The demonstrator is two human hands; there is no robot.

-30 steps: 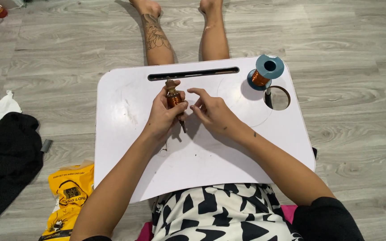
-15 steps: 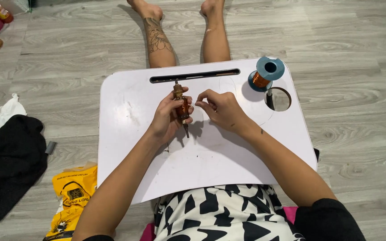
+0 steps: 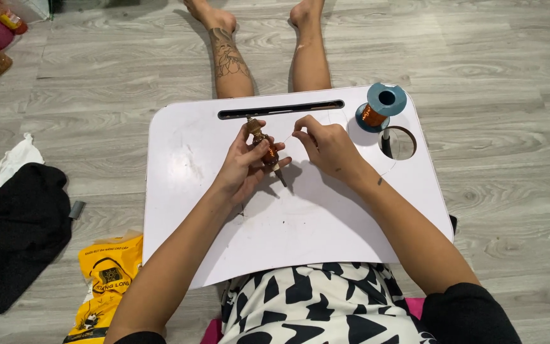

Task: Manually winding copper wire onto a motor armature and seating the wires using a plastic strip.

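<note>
My left hand [image 3: 244, 167] grips a small motor rotor [image 3: 265, 150] wound with copper wire, its metal shaft sticking out at both ends. It is held just above the white lap table [image 3: 186, 185]. My right hand [image 3: 328, 145] is to the right of it, with thumb and forefinger pinched on a thin copper wire that runs toward the rotor. A blue spool of copper wire [image 3: 381, 107] stands at the table's far right corner, beyond my right hand.
The table has a long slot [image 3: 281, 109] along its far edge and a round hole [image 3: 398, 142] by the spool. My bare legs stretch out on the grey wood floor. A yellow bag [image 3: 105, 275] and black cloth [image 3: 17, 223] lie to the left.
My right hand has drawn away to the right from the rotor, pulling the wire out. My left hand has turned the rotor slightly. The view has shifted a little.
</note>
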